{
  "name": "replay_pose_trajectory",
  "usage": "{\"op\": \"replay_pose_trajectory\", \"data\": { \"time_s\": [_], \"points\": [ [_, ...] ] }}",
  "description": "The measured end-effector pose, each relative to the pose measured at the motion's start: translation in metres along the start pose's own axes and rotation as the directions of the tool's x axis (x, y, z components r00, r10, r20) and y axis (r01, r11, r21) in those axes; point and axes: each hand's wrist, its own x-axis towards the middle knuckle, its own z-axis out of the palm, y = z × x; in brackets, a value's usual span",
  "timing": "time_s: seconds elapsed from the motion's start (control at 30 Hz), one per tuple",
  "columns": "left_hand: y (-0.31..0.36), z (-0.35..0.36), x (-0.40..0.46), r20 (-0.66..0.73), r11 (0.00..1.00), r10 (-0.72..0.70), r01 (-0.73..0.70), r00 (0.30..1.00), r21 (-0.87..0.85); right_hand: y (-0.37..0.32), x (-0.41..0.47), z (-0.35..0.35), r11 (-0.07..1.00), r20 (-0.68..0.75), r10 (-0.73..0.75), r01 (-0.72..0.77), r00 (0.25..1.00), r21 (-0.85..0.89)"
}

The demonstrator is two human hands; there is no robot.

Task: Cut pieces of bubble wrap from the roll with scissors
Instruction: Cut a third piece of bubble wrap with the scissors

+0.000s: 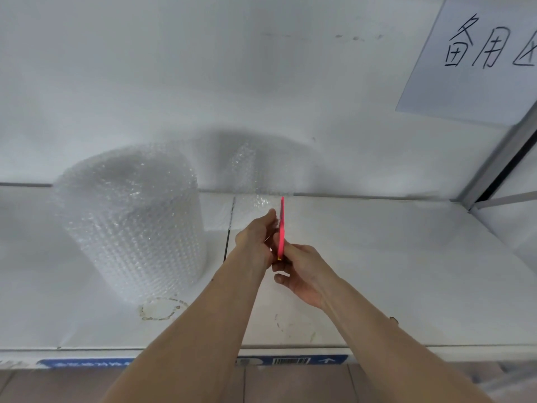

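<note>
A big roll of clear bubble wrap stands upright on the white shelf, left of centre. A loose sheet of bubble wrap rises from my hands toward the back wall. My left hand pinches the sheet's near edge. My right hand grips pink scissors, blades pointing away from me and up into the sheet, right beside my left fingers. The scissor handles are hidden in my right palm.
A white wall closes the back of the shelf. A paper sign with handwritten characters hangs at the upper right. A metal shelf post slants down the right side. The front edge carries a blue label strip. Stain rings mark the shelf.
</note>
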Motion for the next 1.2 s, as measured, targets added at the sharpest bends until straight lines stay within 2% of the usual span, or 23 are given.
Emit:
{"op": "replay_pose_trajectory", "data": {
  "time_s": [0.33,0.53,1.2],
  "points": [
    [-0.001,-0.001,-0.003,-0.001,1.0,-0.01,0.01,1.0,0.023,-0.006,0.003,0.001,1.0,-0.017,-0.019,0.019,1.0,0.018],
    [0.006,0.0,-0.001,0.068,0.993,-0.07,0.076,0.995,-0.093,-0.001,0.0,0.001,1.0,-0.003,-0.014,0.014,1.0,-0.006],
    [0.001,0.001,0.005,-0.008,0.999,0.021,-0.022,1.0,-0.04,-0.007,0.004,0.006,1.0,-0.018,-0.027,0.027,0.999,0.003]
  ]
}}
